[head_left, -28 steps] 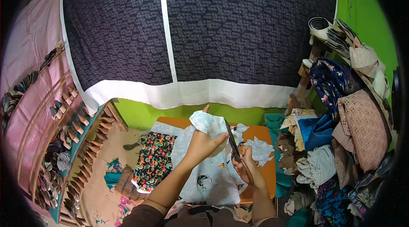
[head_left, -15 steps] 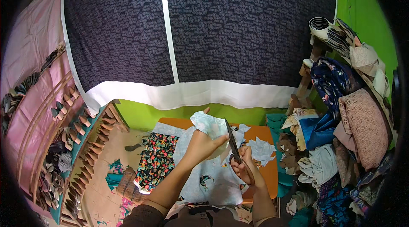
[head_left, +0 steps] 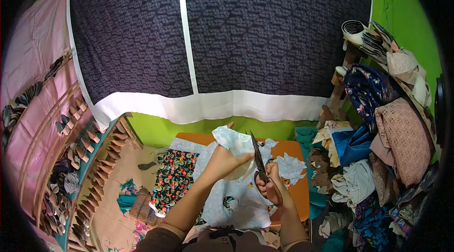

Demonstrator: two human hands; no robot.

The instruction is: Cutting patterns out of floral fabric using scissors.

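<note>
My left hand [head_left: 227,163] is closed on a small pale blue-white piece of cloth [head_left: 234,140], raised above the table, with the thumb across its front. In my right hand [head_left: 269,186] is a pair of dark scissors [head_left: 258,157], fingers wrapped through and round the handles. The blades point up and away, close by the right edge of the cloth, with their tips slightly apart. Below both hands, a larger pale blue fabric [head_left: 236,212] with small dark-patterned spots is spread out. A black floral cloth [head_left: 176,171] lies left of my left forearm.
Pale scraps [head_left: 289,167] lie on the orange table [head_left: 298,200]. Heaped fabrics [head_left: 352,183] fill the right side. At left, a rack [head_left: 94,183] carries several shoe-shaped forms. More cloth offcuts [head_left: 127,200] are on the floor. A dark patterned curtain [head_left: 265,34] hangs ahead.
The scissor blades show a little farther apart at the tips. The held cloth has shifted slightly; both hands stay in nearly the same place.
</note>
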